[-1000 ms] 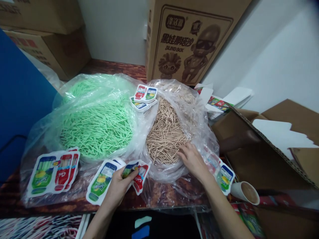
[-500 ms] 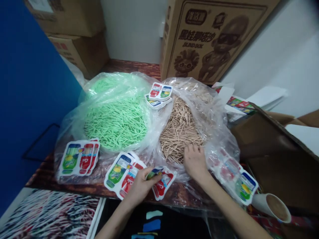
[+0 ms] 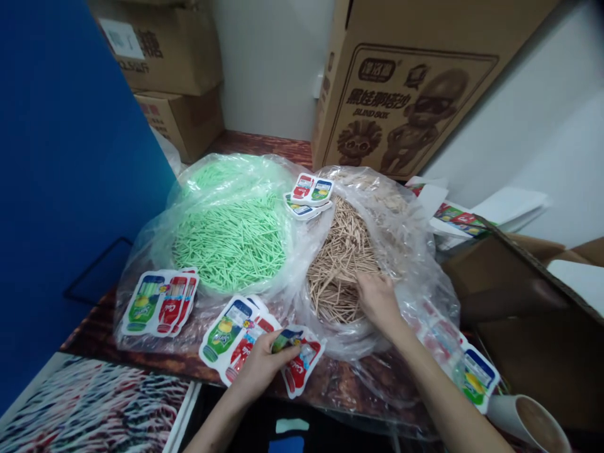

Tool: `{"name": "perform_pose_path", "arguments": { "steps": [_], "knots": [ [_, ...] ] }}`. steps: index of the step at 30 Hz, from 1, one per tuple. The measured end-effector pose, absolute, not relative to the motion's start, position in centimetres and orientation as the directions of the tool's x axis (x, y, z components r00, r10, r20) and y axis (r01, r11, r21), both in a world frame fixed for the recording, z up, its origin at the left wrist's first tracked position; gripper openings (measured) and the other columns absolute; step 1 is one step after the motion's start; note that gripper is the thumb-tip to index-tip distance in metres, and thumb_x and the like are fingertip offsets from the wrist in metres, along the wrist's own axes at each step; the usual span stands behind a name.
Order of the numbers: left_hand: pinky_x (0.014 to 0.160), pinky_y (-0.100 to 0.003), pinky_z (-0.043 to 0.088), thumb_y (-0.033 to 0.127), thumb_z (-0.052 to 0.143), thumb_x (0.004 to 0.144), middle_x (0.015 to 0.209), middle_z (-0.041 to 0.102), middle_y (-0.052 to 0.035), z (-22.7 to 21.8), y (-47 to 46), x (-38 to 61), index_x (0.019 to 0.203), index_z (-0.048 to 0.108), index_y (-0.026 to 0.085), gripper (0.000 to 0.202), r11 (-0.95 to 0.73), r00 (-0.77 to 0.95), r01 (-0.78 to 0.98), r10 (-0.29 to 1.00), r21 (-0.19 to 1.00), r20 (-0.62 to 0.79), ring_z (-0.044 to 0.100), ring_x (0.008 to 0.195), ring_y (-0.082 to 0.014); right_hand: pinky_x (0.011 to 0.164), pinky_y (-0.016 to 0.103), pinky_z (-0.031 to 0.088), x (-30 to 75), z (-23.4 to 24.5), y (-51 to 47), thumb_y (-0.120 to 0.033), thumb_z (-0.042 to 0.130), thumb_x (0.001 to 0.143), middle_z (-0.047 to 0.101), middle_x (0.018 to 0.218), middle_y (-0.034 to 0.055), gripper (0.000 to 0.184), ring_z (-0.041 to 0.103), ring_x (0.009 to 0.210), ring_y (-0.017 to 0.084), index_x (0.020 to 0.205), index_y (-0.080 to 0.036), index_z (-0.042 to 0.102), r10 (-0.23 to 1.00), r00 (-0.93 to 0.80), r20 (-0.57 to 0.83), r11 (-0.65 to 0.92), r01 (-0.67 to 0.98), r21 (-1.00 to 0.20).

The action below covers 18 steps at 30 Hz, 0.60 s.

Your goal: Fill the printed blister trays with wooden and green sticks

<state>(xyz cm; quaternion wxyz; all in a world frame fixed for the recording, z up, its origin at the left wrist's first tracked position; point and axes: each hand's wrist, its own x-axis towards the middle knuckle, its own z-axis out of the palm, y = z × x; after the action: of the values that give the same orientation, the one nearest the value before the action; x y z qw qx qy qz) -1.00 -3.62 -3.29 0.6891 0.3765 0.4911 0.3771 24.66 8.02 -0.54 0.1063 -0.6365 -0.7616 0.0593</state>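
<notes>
My left hand (image 3: 262,365) pinches a bottle-shaped card packet (image 3: 302,362) with green and red "Cola" print, its green part bent under my thumb. Beneath and left of that hand lie more such packets (image 3: 225,333). My right hand (image 3: 379,299) is dug into a heap of thin brown sticks (image 3: 337,264) in a clear plastic bag (image 3: 401,233). Its fingers curl in among the sticks, and their tips are hidden. To the left, thin green sticks (image 3: 231,245) fill another open clear bag.
More packets lie at the front left (image 3: 160,302), between the bags (image 3: 309,195), and at the right (image 3: 477,374). A paper cup (image 3: 509,409) lies tipped near an open carton (image 3: 519,327). A tall cardboard box (image 3: 401,94) stands behind; a blue panel (image 3: 80,157) borders the left.
My right hand has shifted within the brown sticks, its fingers now reaching further in, and a hollow shows beside them. My left hand keeps the packet. The camera view has tilted slightly.
</notes>
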Motion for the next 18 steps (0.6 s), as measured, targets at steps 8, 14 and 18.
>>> {"name": "perform_pose_path", "arguments": {
  "steps": [8, 14, 18],
  "knots": [
    [0.063, -0.023, 0.043, 0.040, 0.077, 0.065, 0.068, 0.068, 0.0004, -3.5, -3.4, -1.1, 0.073, 0.070, 0.016, 0.027, 0.455, 0.194, -0.143, 0.884, 0.879, -0.426, 0.058, 0.063, -0.0147, 0.045, 0.023, 0.035, 23.4, -0.8, 10.7, -0.036, 0.058, 0.077, 0.050, 0.051, -0.0060, 0.020, 0.045, 0.041, 0.009, 0.068, -0.020, 0.051, 0.953, -0.088, -0.290, -0.258, 0.267, -0.929],
    [0.066, -0.026, 0.046, 0.041, 0.079, 0.062, 0.071, 0.070, -0.0029, -3.2, -3.1, -0.8, 0.074, 0.070, 0.014, 0.030, 0.483, 0.161, -0.218, 0.875, 0.848, -0.457, 0.061, 0.066, -0.0172, 0.039, 0.017, 0.034, 24.0, 0.1, 10.7, -0.047, 0.072, 0.067, 0.048, 0.054, -0.0080, 0.036, 0.040, 0.040, 0.004, 0.077, -0.018, 0.053, 0.894, -0.224, -0.389, -0.410, -0.056, -0.910],
    [0.069, -0.029, 0.049, 0.039, 0.077, 0.064, 0.074, 0.071, -0.0043, -2.3, -2.4, -0.5, 0.080, 0.070, 0.014, 0.030, 0.491, 0.140, -0.283, 0.871, 0.824, -0.471, 0.064, 0.068, -0.0194, 0.044, 0.017, 0.040, 24.2, 0.6, 9.6, -0.043, 0.077, 0.065, 0.056, 0.062, -0.0042, 0.038, 0.049, 0.046, 0.005, 0.079, -0.016, 0.054, 0.855, -0.315, -0.411, -0.474, -0.156, -0.867]
  ]
}}
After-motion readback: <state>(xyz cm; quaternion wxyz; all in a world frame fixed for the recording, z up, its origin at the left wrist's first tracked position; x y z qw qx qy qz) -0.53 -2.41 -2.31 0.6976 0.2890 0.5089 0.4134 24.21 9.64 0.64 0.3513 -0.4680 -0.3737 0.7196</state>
